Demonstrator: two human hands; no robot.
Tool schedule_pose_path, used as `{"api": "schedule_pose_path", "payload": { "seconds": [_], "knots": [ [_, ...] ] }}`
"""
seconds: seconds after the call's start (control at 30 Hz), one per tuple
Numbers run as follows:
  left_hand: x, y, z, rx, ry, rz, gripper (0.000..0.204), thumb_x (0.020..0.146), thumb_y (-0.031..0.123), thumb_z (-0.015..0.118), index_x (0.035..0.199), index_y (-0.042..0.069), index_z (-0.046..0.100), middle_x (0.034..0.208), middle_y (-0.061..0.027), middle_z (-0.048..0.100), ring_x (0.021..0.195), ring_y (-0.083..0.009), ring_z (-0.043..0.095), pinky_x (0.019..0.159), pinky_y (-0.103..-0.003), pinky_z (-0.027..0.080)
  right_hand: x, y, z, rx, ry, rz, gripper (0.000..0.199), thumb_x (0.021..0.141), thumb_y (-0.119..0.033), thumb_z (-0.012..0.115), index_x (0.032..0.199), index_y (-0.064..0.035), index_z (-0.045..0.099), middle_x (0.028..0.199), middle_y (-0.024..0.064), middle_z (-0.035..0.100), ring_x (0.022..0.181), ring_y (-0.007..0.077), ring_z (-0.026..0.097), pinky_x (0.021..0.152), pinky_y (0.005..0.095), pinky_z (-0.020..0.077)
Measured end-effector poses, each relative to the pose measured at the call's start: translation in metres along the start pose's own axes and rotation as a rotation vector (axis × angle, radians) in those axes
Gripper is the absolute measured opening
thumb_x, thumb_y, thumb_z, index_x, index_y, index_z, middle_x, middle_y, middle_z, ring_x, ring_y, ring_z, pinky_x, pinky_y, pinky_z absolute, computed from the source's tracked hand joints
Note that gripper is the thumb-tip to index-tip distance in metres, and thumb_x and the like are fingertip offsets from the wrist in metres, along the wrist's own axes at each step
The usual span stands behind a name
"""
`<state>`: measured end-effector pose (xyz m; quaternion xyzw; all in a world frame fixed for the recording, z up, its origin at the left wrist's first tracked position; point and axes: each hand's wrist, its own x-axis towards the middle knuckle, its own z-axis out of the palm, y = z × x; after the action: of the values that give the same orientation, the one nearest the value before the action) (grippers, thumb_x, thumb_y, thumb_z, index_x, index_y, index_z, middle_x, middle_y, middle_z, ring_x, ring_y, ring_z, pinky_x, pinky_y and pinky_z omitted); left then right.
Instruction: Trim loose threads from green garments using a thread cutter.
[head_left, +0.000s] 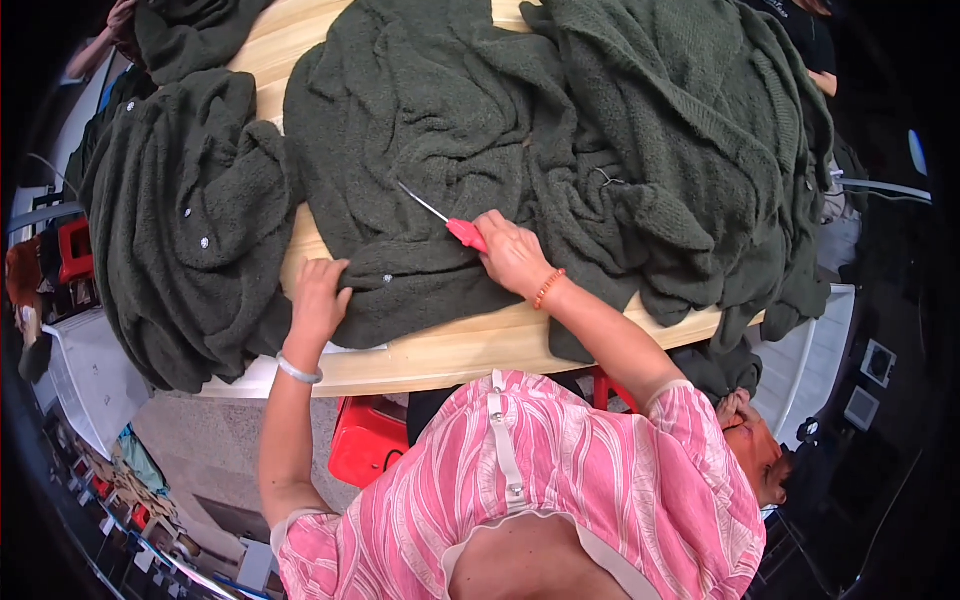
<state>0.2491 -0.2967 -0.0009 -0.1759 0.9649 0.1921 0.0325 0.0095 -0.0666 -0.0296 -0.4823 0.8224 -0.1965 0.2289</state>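
Clearly the work sits on the wooden table (450,350), heaped with dark green fleece garments (620,130), and the step in hand looks like tool work on the frontmost garment (420,200), spread at the near edge with small pale buttons showing. Left hand (318,295) lies flat, fingers pressed on the hem beside a button (387,279), while right hand (512,250) is closed around a red-handled pointed tool (445,220), its metal tip resting on the fabric. Next, I judge, the tip needs guiding carefully while the cloth is kept taut.
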Motion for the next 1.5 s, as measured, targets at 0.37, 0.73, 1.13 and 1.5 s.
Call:
{"api": "schedule_pose_path", "payload": {
  "seconds": [0.37, 0.73, 1.13, 1.5],
  "knots": [
    [-0.077, 0.073, -0.069, -0.239, 0.512, -0.017, 0.038, 0.064, -0.011, 0.070, 0.100, 0.002, 0.070, 0.083, -0.0112, 0.058, 0.082, -0.0291, 0.057, 0.074, -0.037, 0.047, 0.040, 0.008, -0.170, 0.295, 0.041, -0.068, 0.032, 0.084, -0.003, 0.068, 0.115, 0.0015, 0.061, 0.099, 0.0120, 0.069, 0.093, 0.0163, 0.063, 0.085, 0.0328, 0.0500],
    [-0.073, 0.045, 0.025, 0.331, 0.177, -0.444, 0.040, 0.081, 0.008, 0.066, 0.120, 0.009, 0.064, 0.144, -0.0204, 0.044, 0.137, -0.0424, 0.036, 0.110, -0.054, 0.030, 0.042, 0.015, -0.065, -0.122, -0.181, 0.013, 0.029, 0.084, -0.023, 0.071, 0.103, -0.0043, 0.061, 0.102, 0.0215, 0.064, 0.101, 0.0413, 0.061, 0.086, 0.0479, 0.0492],
    [0.002, 0.092, 0.091, -0.065, 0.279, -0.173, 0.062, 0.083, 0.039, 0.072, 0.138, 0.019, 0.052, 0.151, -0.0107, 0.037, 0.143, -0.0472, 0.018, 0.110, -0.071, 0.013, -0.027, -0.024, -0.123, -0.209, -0.365, -0.166, 0.028, 0.087, -0.027, 0.068, 0.102, -0.0049, 0.062, 0.076, 0.0228, 0.064, 0.075, 0.0428, 0.063, 0.068, 0.0492, 0.0502],
    [0.004, 0.086, 0.104, 0.000, 0.263, -0.124, 0.062, 0.080, 0.042, 0.073, 0.135, 0.020, 0.055, 0.150, -0.0066, 0.039, 0.144, -0.0497, 0.012, 0.106, -0.077, 0.010, 0.001, -0.048, -0.079, -0.187, -0.380, -0.310, 0.029, 0.088, -0.030, 0.066, 0.096, -0.0034, 0.062, 0.071, 0.0209, 0.064, 0.073, 0.0404, 0.065, 0.067, 0.0494, 0.0503]
  ]
}}
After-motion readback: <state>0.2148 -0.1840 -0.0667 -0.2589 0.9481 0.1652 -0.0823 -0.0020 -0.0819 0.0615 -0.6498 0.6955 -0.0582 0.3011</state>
